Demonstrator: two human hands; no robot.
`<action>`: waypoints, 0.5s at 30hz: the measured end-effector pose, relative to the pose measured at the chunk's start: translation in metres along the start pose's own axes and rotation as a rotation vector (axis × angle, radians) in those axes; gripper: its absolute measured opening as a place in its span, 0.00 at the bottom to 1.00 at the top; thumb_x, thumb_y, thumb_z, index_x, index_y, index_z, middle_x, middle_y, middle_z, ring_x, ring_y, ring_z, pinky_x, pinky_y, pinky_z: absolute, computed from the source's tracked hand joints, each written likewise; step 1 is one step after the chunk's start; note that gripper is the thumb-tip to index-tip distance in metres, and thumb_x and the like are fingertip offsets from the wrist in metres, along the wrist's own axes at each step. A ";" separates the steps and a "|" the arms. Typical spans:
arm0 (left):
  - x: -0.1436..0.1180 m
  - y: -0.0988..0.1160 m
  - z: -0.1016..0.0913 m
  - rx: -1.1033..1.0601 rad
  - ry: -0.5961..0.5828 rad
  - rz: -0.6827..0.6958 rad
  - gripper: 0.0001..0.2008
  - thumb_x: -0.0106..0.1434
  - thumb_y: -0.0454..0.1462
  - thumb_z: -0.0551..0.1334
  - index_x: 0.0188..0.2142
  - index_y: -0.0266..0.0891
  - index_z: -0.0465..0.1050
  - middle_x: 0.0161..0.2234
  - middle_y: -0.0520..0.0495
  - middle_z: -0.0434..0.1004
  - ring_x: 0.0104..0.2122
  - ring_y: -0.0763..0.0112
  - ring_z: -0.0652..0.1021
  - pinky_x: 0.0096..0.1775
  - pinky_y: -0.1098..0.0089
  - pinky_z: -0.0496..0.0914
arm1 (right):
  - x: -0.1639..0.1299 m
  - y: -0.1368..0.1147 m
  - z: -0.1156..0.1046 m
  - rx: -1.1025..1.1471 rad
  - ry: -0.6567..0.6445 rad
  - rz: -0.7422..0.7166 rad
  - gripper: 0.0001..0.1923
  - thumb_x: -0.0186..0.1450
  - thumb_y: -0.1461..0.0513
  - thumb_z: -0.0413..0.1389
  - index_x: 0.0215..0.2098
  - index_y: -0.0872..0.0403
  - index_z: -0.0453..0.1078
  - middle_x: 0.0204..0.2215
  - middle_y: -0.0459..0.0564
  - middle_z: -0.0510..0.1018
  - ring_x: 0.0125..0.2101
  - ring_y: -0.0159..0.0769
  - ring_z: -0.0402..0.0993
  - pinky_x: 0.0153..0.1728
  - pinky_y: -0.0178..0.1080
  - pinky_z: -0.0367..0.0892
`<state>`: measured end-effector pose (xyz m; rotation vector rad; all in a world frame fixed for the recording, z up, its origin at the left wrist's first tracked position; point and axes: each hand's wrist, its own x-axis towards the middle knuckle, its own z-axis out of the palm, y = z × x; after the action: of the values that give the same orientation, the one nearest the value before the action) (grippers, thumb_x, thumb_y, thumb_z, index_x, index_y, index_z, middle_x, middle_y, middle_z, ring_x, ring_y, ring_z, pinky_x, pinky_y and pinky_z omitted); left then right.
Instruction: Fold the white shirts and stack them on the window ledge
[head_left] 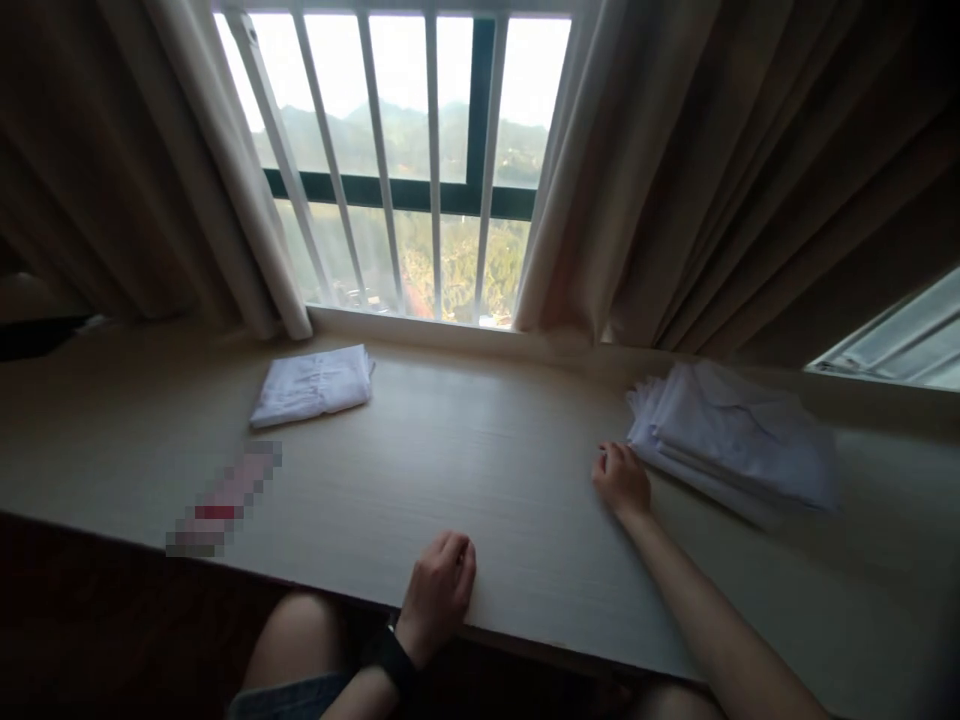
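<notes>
We see the pale table (465, 450) spanning the view. At three o'clock lies a stack of white garments (739, 440), our right hand (621, 482) at its near edge, fingers curled, gripping nothing. At eleven o'clock sits a folded white cloth (313, 385). At six o'clock our left hand (439, 590) rests loosely closed, empty.

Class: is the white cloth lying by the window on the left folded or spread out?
Folded. The white cloth lies as a compact rectangle with layered edges, untouched by either hand.

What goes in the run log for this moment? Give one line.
left hand: curled, resting on table edge | right hand: at stack of white garments | folded white garment: far left, apart
</notes>
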<state>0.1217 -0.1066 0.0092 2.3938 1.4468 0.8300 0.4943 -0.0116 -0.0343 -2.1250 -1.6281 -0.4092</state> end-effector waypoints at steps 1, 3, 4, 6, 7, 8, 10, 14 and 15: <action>0.011 -0.014 -0.009 -0.004 0.007 -0.037 0.14 0.73 0.37 0.49 0.33 0.41 0.68 0.30 0.49 0.73 0.32 0.70 0.75 0.36 0.70 0.68 | -0.003 -0.004 0.006 -0.005 -0.024 0.007 0.15 0.68 0.64 0.47 0.47 0.56 0.73 0.43 0.57 0.76 0.44 0.42 0.70 0.47 0.40 0.63; 0.044 -0.051 -0.031 0.109 0.041 -0.079 0.15 0.73 0.41 0.50 0.32 0.40 0.69 0.31 0.47 0.75 0.33 0.68 0.76 0.39 0.69 0.67 | -0.006 -0.008 0.014 -0.033 -0.036 0.013 0.14 0.68 0.64 0.48 0.46 0.57 0.73 0.43 0.57 0.76 0.43 0.42 0.69 0.45 0.39 0.62; 0.065 -0.074 -0.045 0.205 0.066 -0.124 0.16 0.72 0.42 0.50 0.31 0.40 0.70 0.30 0.46 0.75 0.34 0.66 0.76 0.38 0.68 0.67 | -0.007 -0.008 0.018 -0.054 -0.030 0.013 0.13 0.68 0.64 0.49 0.46 0.57 0.73 0.42 0.57 0.76 0.43 0.42 0.69 0.44 0.39 0.62; 0.110 -0.124 -0.072 0.404 0.082 -0.279 0.18 0.71 0.44 0.50 0.32 0.38 0.73 0.32 0.42 0.77 0.35 0.62 0.76 0.36 0.67 0.65 | -0.006 -0.007 0.022 -0.096 -0.011 0.018 0.13 0.67 0.64 0.50 0.44 0.57 0.74 0.41 0.58 0.76 0.42 0.42 0.69 0.44 0.40 0.61; 0.132 -0.148 -0.085 0.472 0.075 -0.368 0.18 0.70 0.44 0.51 0.33 0.36 0.74 0.33 0.39 0.77 0.36 0.60 0.76 0.36 0.66 0.65 | -0.006 -0.006 0.023 -0.113 -0.003 0.020 0.12 0.67 0.64 0.50 0.43 0.58 0.74 0.41 0.58 0.76 0.42 0.42 0.69 0.43 0.40 0.61; 0.153 -0.171 -0.097 0.508 0.066 -0.456 0.18 0.70 0.44 0.52 0.34 0.35 0.74 0.33 0.39 0.76 0.37 0.60 0.75 0.37 0.65 0.65 | -0.006 -0.006 0.023 -0.128 0.002 0.016 0.12 0.68 0.64 0.50 0.43 0.57 0.74 0.40 0.57 0.76 0.41 0.42 0.69 0.43 0.40 0.61; 0.190 -0.209 -0.118 0.514 0.063 -0.574 0.15 0.67 0.42 0.54 0.32 0.33 0.73 0.30 0.42 0.74 0.40 0.59 0.74 0.41 0.62 0.65 | -0.005 -0.006 0.023 -0.146 0.011 -0.002 0.11 0.67 0.64 0.50 0.42 0.57 0.75 0.39 0.57 0.75 0.40 0.42 0.69 0.42 0.39 0.61; 0.240 -0.258 -0.141 0.466 0.047 -0.647 0.15 0.60 0.34 0.58 0.19 0.35 0.59 0.20 0.47 0.62 0.44 0.54 0.71 0.47 0.48 0.63 | -0.004 -0.008 0.023 -0.149 0.033 -0.014 0.10 0.67 0.64 0.51 0.41 0.57 0.74 0.38 0.56 0.75 0.40 0.42 0.69 0.42 0.39 0.62; 0.248 -0.265 -0.143 0.425 0.034 -0.633 0.17 0.59 0.33 0.59 0.17 0.36 0.55 0.19 0.48 0.59 0.45 0.53 0.71 0.48 0.44 0.61 | -0.003 -0.008 0.023 -0.145 0.037 -0.012 0.10 0.67 0.64 0.51 0.41 0.57 0.74 0.38 0.56 0.75 0.40 0.42 0.69 0.43 0.39 0.62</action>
<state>-0.0687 0.2241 0.0906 1.9401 2.3972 0.4327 0.4852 -0.0011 -0.0548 -2.1983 -1.6362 -0.5834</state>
